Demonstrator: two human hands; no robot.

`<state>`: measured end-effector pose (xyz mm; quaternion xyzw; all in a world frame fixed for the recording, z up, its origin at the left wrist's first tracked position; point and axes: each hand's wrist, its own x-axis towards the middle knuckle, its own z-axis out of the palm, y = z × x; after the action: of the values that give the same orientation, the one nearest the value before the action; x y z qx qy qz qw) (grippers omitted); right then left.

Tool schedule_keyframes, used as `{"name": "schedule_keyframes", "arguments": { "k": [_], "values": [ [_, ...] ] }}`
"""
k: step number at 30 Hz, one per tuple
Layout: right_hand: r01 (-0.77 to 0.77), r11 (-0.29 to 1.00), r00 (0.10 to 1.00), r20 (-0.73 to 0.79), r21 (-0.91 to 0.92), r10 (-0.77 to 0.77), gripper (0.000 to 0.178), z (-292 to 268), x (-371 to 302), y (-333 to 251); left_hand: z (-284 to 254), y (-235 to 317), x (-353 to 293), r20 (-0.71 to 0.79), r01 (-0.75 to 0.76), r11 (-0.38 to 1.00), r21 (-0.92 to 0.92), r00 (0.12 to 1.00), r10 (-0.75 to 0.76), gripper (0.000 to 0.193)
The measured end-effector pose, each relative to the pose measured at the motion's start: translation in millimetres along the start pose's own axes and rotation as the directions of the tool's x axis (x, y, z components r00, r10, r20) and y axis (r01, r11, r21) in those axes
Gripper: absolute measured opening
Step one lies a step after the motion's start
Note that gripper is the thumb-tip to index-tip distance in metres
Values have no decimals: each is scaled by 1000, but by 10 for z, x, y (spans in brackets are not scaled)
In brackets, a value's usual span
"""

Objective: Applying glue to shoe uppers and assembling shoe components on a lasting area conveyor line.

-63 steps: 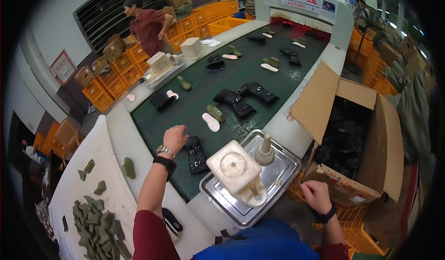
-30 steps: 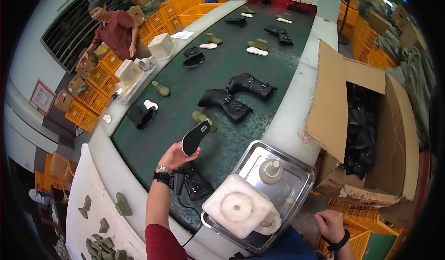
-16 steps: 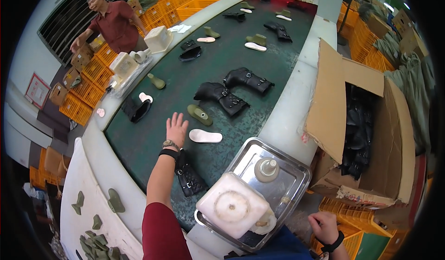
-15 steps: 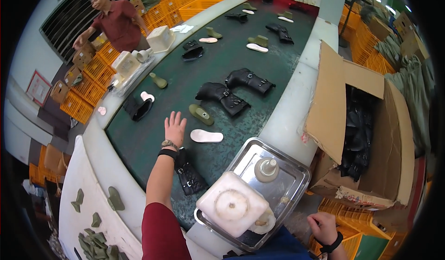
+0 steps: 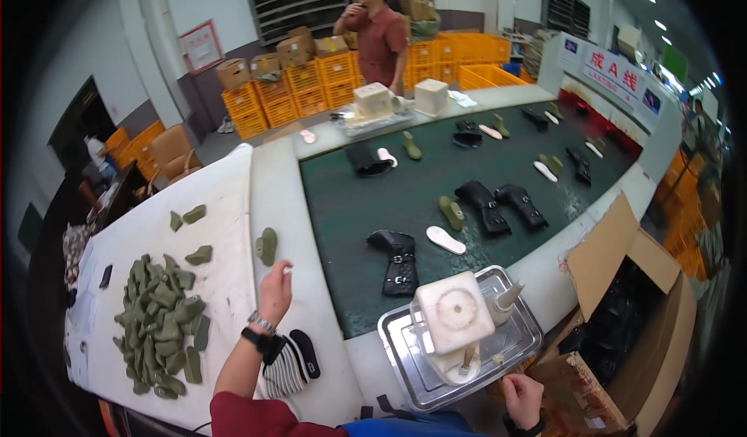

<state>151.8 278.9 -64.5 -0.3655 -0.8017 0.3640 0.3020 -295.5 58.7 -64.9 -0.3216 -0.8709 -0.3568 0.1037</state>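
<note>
My left hand [image 5: 275, 291] hovers over the white ledge, just below a lone green shoe last [image 5: 266, 246] and apart from it. Its fingers point away from me and are partly hidden, so I cannot tell whether they are closed. Below its wrist lies a stack of black insoles with white edges [image 5: 289, 367]. A big heap of green shoe lasts [image 5: 159, 324] covers the white cloth to the left. My right hand [image 5: 523, 400], fingers curled, is beside the metal tray [image 5: 405, 386] at the lower right, with nothing visible in it. A black buckled boot [image 5: 399, 264] rests on the green belt.
On the tray stand a pale square container [image 5: 454, 312] and a nozzled bottle [image 5: 506, 301]. Farther along the belt [image 5: 350, 235] lie more black boots [image 5: 482, 206], lasts and a pale insole [image 5: 446, 240]. An open carton [image 5: 661, 343] of black boots stands right; a co-worker [image 5: 380, 40] stands behind.
My view has turned left. My left hand has drawn back from above the belt near the boot to the white ledge by the green last. The co-worker has raised a hand.
</note>
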Motion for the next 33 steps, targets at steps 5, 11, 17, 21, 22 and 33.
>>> {"name": "schedule_keyframes", "arguments": {
  "k": [5,11,17,21,22,33],
  "values": [
    [69,996,988,135,48,-75,7,260,-4,-251,-704,-378,-1112,-89,256,965,48,964,-251,19],
    [196,970,907,350,143,-235,12,728,12,-710,-843,-845,-2143,-198,404,912,-78,890,-411,27],
    [573,799,580,598,183,-553,17,1200,81,-1236,-878,-1129,-2330,-138,478,851,-216,848,-511,23],
    [597,769,481,665,229,-571,17,1344,86,-1439,-1026,-1151,-2039,-148,436,857,-274,861,-486,21],
    [593,775,495,661,217,-563,17,1345,65,-1454,-1053,-1141,-1927,-143,414,866,-279,874,-464,21],
    [158,986,908,400,-57,-122,18,744,-153,-565,-504,-638,-614,163,-99,955,-281,975,149,56]
  ]
}}
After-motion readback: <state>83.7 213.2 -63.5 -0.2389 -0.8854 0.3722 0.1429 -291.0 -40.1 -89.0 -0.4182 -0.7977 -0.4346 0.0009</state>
